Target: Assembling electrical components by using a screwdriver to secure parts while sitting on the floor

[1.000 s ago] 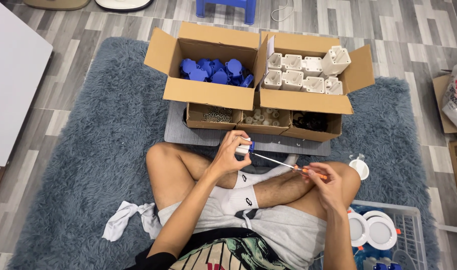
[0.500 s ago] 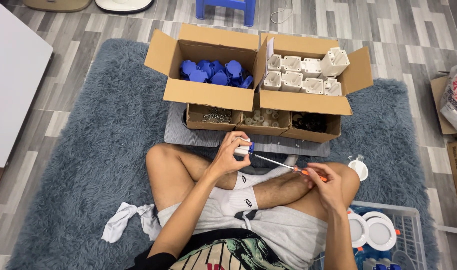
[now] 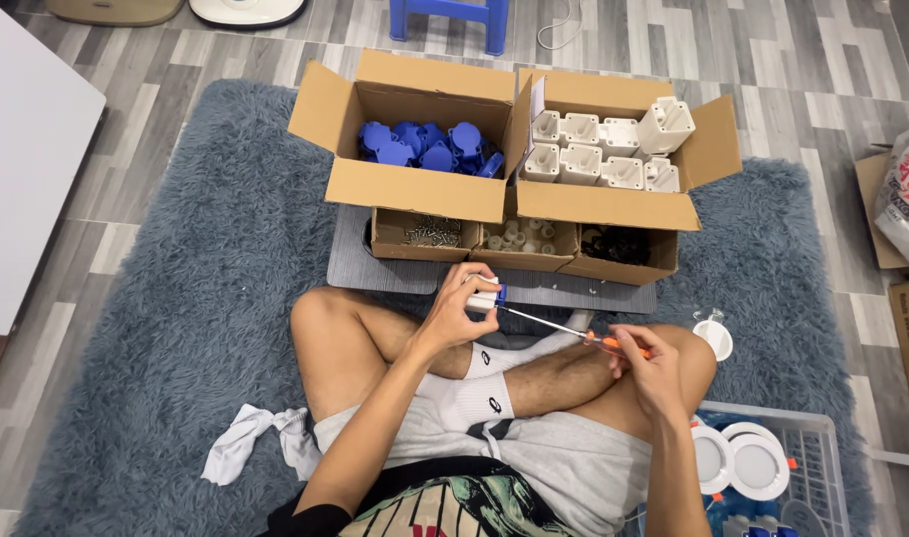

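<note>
My left hand (image 3: 461, 308) grips a small white part with a blue piece (image 3: 486, 294) above my crossed legs. In my right hand (image 3: 641, 360) is a screwdriver with an orange handle (image 3: 614, 344). Its thin metal shaft (image 3: 540, 322) runs up and left to the part, with the tip touching it. Both hands are just in front of three small trays. I sit cross-legged on a grey shaggy rug (image 3: 206, 298).
A cardboard box of blue parts (image 3: 425, 149) and one of white parts (image 3: 604, 149) stand open ahead. Small trays of screws (image 3: 420, 234), white bits (image 3: 527, 242) and black bits (image 3: 619, 247) sit below them. A basket with round white fittings (image 3: 763, 462) is at right, a white cloth (image 3: 251, 443) at left.
</note>
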